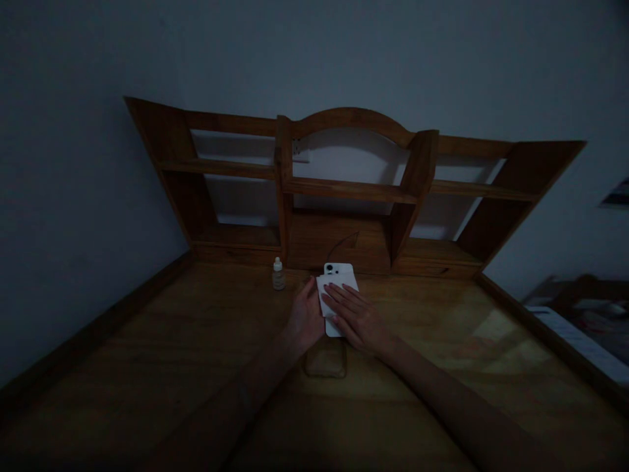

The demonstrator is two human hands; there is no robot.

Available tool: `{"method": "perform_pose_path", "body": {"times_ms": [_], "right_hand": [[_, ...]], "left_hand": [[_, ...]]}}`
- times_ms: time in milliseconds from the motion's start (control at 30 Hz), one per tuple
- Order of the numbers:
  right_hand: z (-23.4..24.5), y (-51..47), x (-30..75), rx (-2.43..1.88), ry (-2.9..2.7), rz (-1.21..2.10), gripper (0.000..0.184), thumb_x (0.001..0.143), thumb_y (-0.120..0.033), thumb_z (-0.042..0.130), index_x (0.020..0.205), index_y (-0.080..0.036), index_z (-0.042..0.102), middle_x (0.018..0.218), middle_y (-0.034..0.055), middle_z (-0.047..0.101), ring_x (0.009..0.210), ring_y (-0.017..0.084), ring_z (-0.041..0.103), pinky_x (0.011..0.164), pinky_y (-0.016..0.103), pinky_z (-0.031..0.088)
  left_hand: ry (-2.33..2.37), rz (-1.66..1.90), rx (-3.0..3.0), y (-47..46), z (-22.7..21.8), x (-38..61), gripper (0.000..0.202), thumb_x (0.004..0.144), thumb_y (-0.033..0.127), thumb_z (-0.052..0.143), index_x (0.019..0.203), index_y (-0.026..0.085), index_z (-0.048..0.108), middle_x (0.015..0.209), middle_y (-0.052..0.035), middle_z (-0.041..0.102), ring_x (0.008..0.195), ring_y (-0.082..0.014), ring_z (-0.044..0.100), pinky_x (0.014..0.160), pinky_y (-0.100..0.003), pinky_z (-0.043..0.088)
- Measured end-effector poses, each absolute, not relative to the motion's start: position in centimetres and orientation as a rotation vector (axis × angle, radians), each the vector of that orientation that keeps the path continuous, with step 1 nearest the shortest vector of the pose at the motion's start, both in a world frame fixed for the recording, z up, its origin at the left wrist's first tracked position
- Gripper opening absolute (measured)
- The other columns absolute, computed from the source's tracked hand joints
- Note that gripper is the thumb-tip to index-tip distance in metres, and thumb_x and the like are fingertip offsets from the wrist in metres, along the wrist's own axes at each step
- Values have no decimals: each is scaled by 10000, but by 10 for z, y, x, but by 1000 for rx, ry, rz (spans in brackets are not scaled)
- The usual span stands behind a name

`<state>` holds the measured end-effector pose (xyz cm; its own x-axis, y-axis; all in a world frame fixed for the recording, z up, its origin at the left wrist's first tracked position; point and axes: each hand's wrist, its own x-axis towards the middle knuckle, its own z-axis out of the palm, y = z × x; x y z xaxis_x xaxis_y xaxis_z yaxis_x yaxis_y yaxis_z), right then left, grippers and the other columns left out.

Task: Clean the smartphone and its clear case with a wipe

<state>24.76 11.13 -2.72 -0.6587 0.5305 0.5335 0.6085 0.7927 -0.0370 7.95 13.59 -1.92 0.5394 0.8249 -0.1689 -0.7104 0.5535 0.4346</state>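
A white smartphone (335,328) lies back side up near the middle of the desk, its camera lenses showing at the top. Across its back is a white sheet (324,280), either tissue or cloth; I cannot tell which. My left hand (305,316) grips the phone's left edge, with the thumb at the sheet's upper left corner. Flat on top of the sheet rests my right hand (358,317), fingers stretched out. Just nearer to me, a clear phone case (325,362) lies on the desk, partly in shadow.
Left of the phone stands a small clear bottle (278,278) with a white dropper-like cap. Behind it, a wooden shelf unit (344,191) spans the back of the wooden desk (206,328). A wall socket (300,151) shows through it. Raised edging runs along both sides. The room is dim.
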Motion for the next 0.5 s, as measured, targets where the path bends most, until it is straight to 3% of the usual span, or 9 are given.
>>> {"method": "perform_pose_path", "body": {"times_ms": [300, 500], "right_hand": [[-36, 113, 249, -836, -2456, -73, 492, 1035, -307, 415, 1520, -245, 369, 1534, 68, 431, 1425, 215, 396, 1171, 475, 361], [-35, 112, 249, -830, -2423, -84, 472, 1028, -299, 424, 1495, -229, 419, 1516, 78, 454, 1407, 222, 425, 1151, 483, 389]], "left_hand": [[276, 880, 311, 138, -20, 75, 501, 994, 464, 341, 1131, 76, 628, 1016, -165, 695, 962, -274, 671, 946, -387, 462], [271, 857, 361, 139, -22, 74, 533, 982, 489, 335, 1102, 73, 646, 877, -155, 694, 769, -254, 676, 906, -418, 477]]}}
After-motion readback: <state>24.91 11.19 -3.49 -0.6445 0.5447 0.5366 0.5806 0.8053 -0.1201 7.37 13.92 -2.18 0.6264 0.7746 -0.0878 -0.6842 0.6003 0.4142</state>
